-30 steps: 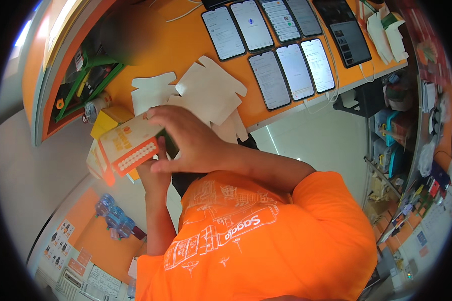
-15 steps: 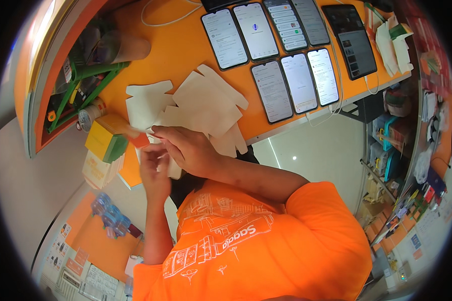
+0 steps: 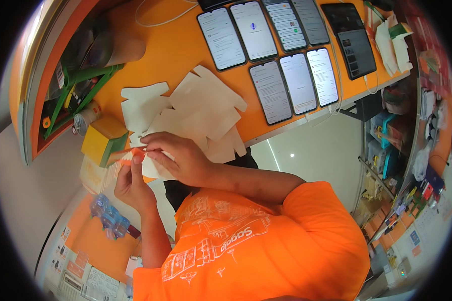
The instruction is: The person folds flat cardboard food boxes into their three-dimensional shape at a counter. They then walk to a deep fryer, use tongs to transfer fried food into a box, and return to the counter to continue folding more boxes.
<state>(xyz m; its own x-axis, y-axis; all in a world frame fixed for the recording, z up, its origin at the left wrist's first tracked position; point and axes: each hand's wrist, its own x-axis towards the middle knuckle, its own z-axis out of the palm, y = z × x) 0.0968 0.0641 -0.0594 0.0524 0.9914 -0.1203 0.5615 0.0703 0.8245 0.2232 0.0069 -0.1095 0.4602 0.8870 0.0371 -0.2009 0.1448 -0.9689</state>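
Note:
Between my hands is a small orange folded piece of card [image 3: 136, 156] with a pale strip along one side; its exact kind cannot be made out. My left hand [image 3: 134, 188] pinches it from below, thumb raised against it. My right hand [image 3: 178, 158] comes across from the right, its fingertips closed on the upper edge. Beneath and beyond the hands lie several flat, unfolded white carton blanks [image 3: 203, 103] overlapping on the orange table. Close by on the left stands a yellow and green box [image 3: 101, 143], partly behind the orange piece.
Several lit phones [image 3: 221, 40] lie in two rows at the far middle, with a tablet [image 3: 349, 42] to their right. White cables [image 3: 340, 85] trail over the table edge. A green-framed rack [image 3: 80, 80] stands left. Pale cards [image 3: 93, 175] sit below the yellow box.
My left hand has shifted left and slightly down, and its fingers now pinch the orange card. The right hand has moved a little left and down with it. The view has shifted slightly.

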